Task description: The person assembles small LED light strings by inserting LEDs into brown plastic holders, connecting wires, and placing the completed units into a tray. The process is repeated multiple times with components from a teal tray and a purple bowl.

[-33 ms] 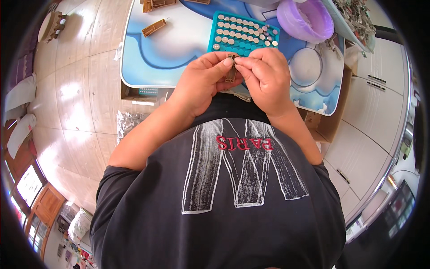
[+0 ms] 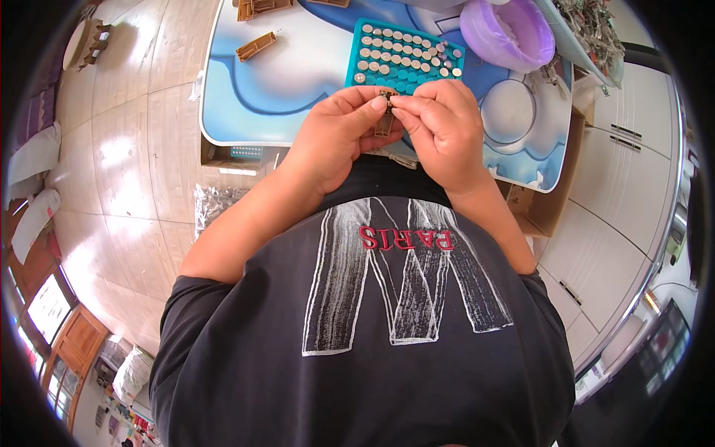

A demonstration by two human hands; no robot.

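Between the thumb and fingers of my left hand (image 2: pixel 334 132), a narrow brown plastic casing (image 2: pixel 383 127) is held upright at the table's near edge. My right hand (image 2: pixel 449 134) is closed in a pinch at the casing's upper end, where a small dark part shows. Its fingertips hide whatever they grip. Just beyond my hands lies a teal tray (image 2: pixel 354 58) with rows of small round whitish pieces (image 2: pixel 385 56). Another brown casing (image 2: pixel 256 46) rests on the table to the far left, with a small pale bit at one end.
The table (image 2: pixel 249 123) has a blue and white cloud pattern. A purple basin (image 2: pixel 547 48) stands at the far right, beside a pale bin of metallic-looking pieces (image 2: pixel 592 30). More brown casings (image 2: pixel 261 6) lie at the far edge. White cabinets (image 2: pixel 607 201) stand to the right.
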